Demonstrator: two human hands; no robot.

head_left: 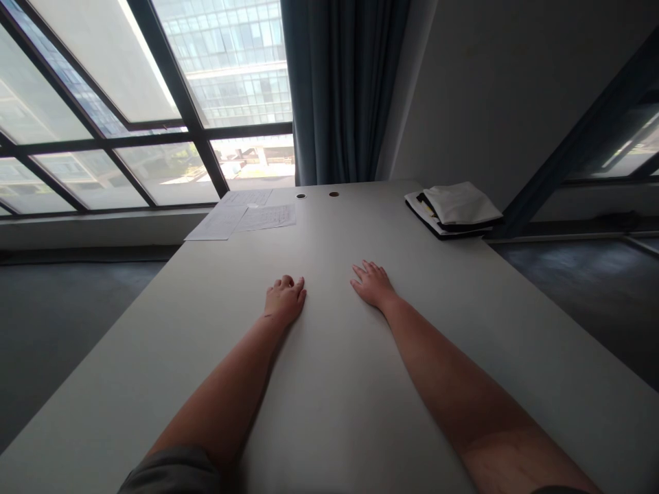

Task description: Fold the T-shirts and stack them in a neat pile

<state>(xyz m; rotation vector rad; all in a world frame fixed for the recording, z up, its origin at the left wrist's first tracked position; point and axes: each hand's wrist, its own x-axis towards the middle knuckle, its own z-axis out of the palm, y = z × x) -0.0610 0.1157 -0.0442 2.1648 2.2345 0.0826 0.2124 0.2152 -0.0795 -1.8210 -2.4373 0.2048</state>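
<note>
My left hand (285, 299) rests on the pale grey tabletop (329, 405) with its fingers loosely curled and nothing in them. A short way to its right, my right hand (371, 285) lies palm down with its fingers apart, also holding nothing. Both hands touch only the table. The nearest objects are some loose printed sheets of paper (241, 216), far ahead and to the left of my hands.
Two small round grommet holes (316, 195) sit at the table's far edge. A folded white cloth on a black folder (453, 209) lies at the far right corner. Tall windows and a dark blue curtain (342, 89) stand behind. Dark floor shows on both sides.
</note>
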